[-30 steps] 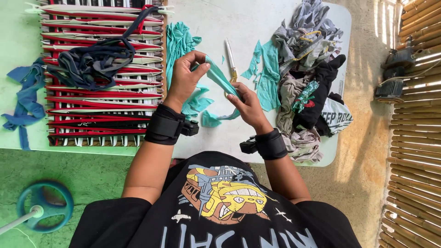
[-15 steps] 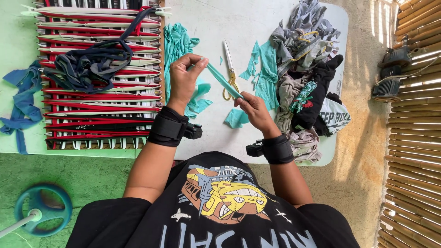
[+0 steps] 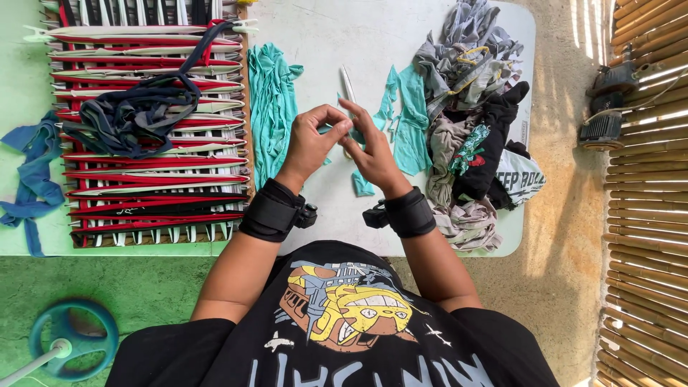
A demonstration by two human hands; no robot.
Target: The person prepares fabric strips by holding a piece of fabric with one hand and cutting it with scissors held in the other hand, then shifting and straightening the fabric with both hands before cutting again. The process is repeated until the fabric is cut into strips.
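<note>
My left hand (image 3: 313,140) and my right hand (image 3: 373,147) meet above the middle of the white table (image 3: 315,29), fingertips almost touching. Between them I pinch a teal fabric strip (image 3: 362,185): my left thumb and forefinger are pressed together on its upper end near the fingertips, and my right fingers close on it from the other side. The strip drops from the pinch under my right palm, and its loose end lies on the table just below my right hand, close to the wrist. Its long axis runs roughly from my fingertips back toward my body, tilted a little to the right.

Just beyond my fingers lie the scissors (image 3: 347,84), blades pointing away from me, their handles hidden behind my hands. To the left of my left hand a folded teal cloth (image 3: 271,107) lies lengthwise away from me, just beside the wooden weaving frame (image 3: 143,172), which is strung with red, white and black strips running crosswise. A tangle of dark blue strips (image 3: 132,118) rests on the frame, and more blue strips (image 3: 32,172) hang off its left edge. To the right of my right hand is another teal cloth piece (image 3: 408,122), touching a pile of grey, black and printed garments (image 3: 476,129). Both wrists carry black wrist straps (image 3: 271,211).
</note>
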